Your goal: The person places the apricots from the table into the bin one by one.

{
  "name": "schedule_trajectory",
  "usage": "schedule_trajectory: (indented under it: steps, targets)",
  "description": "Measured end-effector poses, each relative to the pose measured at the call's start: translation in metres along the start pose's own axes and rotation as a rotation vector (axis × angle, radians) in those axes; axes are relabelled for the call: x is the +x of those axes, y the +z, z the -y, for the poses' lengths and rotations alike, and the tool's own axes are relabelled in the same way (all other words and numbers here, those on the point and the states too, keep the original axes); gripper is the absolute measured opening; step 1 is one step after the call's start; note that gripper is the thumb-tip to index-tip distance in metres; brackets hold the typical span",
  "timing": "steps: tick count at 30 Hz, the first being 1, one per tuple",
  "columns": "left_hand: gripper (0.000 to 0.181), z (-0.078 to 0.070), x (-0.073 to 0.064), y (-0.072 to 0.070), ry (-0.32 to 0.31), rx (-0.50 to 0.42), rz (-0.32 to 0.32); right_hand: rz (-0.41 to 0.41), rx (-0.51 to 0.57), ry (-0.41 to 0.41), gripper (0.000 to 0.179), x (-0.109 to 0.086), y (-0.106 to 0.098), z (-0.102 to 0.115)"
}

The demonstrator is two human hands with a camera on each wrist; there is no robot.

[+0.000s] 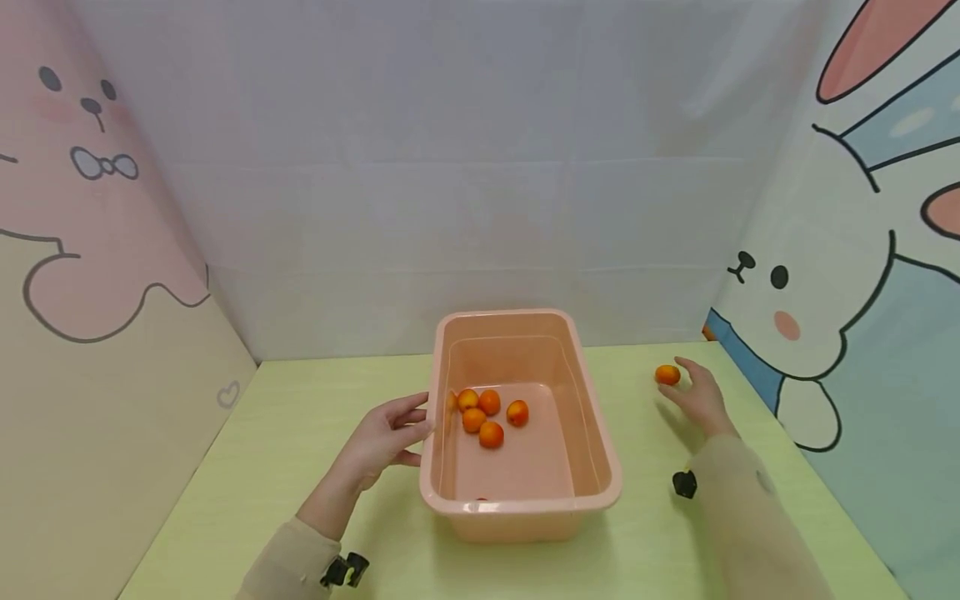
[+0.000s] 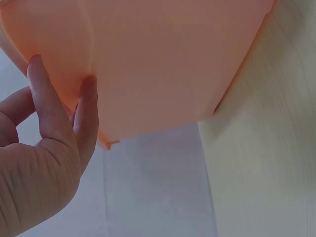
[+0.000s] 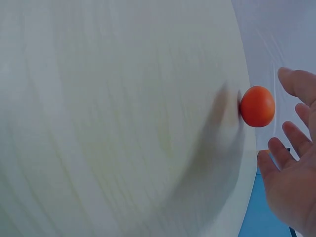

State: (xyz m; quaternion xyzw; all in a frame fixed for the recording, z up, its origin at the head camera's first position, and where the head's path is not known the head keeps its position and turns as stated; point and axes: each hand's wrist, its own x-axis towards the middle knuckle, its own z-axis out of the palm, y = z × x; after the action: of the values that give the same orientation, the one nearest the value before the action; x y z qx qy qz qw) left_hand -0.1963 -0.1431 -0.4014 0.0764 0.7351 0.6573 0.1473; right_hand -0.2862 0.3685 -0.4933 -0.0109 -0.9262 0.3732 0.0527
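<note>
A small oval orange fruit (image 1: 667,375) sits on the table at the back right. My right hand (image 1: 702,402) is beside it, thumb and fingers spread. In the right wrist view, a gap shows between the fruit (image 3: 257,106) and the right hand (image 3: 291,173). My left hand (image 1: 385,439) touches the left side of a pink plastic bin (image 1: 521,507). Its fingers lie fairly straight against the bin's outer wall (image 2: 158,64) in the left wrist view. Several similar orange fruits (image 1: 491,435) lie in the bin, mostly toward its left side.
The pale yellow-green table (image 1: 322,417) meets a white cloth backdrop (image 1: 465,167) behind the bin. A pink cartoon panel (image 1: 105,200) rises on the left, and a rabbit panel (image 1: 832,275) stands close to the right hand. Black wrist devices (image 1: 684,484) are on both sleeves.
</note>
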Motion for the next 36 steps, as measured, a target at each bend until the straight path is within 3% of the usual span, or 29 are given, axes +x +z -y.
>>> schedule_trajectory:
  steps: [11,20,25,32,36]
  targets:
    - [0.061,0.004,0.0,0.0,0.0,-0.021,0.005,0.063,-0.008,0.001,0.07,0.012,0.009,-0.007]
    - [0.062,0.004,0.0,-0.001,0.009,-0.02,0.002,-0.002,0.096,0.15,0.053,0.004,0.031,-0.002]
    - [0.061,0.004,0.0,-0.001,0.009,-0.022,-0.005,-0.035,0.089,0.109,0.047,-0.001,0.039,0.003]
    - [0.061,0.004,0.0,-0.001,0.011,-0.024,-0.003,-0.014,0.143,0.103,0.047,-0.013,0.041,0.01]
    - [0.062,0.003,0.0,-0.001,0.014,-0.017,-0.001,-0.019,0.152,0.058,0.047,-0.021,0.038,0.016]
